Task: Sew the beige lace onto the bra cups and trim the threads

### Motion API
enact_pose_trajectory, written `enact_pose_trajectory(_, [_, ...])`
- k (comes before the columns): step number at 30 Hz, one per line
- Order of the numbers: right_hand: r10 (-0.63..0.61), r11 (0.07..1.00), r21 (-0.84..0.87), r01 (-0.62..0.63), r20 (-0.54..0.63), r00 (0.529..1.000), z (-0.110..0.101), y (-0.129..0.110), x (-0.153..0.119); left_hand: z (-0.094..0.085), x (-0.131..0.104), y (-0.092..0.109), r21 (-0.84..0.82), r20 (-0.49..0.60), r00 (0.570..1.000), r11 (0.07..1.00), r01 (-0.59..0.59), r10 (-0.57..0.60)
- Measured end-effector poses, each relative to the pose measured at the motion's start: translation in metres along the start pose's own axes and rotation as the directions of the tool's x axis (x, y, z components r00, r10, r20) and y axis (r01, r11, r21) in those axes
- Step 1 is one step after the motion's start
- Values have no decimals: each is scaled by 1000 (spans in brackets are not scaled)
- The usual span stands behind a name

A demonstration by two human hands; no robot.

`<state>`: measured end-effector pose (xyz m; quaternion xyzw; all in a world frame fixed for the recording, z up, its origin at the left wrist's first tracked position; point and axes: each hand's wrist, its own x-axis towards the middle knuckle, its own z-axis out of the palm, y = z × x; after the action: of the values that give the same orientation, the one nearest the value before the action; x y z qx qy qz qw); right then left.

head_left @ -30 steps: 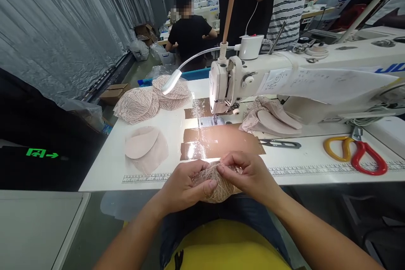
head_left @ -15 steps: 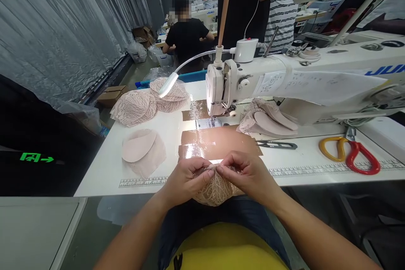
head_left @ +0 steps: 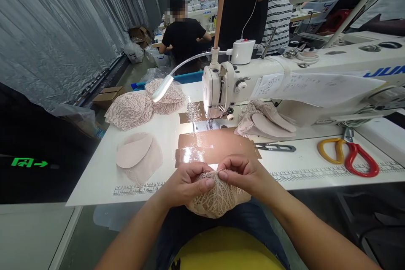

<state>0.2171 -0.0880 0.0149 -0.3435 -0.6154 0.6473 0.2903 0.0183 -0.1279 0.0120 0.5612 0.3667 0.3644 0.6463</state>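
A beige lace piece (head_left: 217, 200), rounded like a cup, hangs at the table's front edge between both hands. My left hand (head_left: 193, 183) pinches its upper edge from the left, thumb on top. On the right, my right hand (head_left: 238, 173) grips the same edge between thumb and forefinger, the fingertips of the two hands close together. Beyond them stands a white sewing machine (head_left: 218, 88), its needle area above a metal plate. Brown tape (head_left: 215, 143) covers the table in front of the needle.
Lace pieces (head_left: 129, 109) lie at the back left, smooth pads (head_left: 134, 152) nearer. More pads (head_left: 268, 122) rest right of the needle. Thread snips (head_left: 275, 147) and red-and-yellow scissors (head_left: 360, 158) lie on the right. A lamp (head_left: 163, 88) arches over the left side. People are behind the machine.
The lace piece shows more of its surface and sits slightly lower. Both hands still hold its edge, with my left thumb flatter across it. The whole view has shifted a little.
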Motion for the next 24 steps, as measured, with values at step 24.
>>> enact_pose_trajectory(24, [-90, 862, -507, 0, -153, 984, -60, -7, 36, -52, 74, 12, 959, -268, 814, 221, 176, 515])
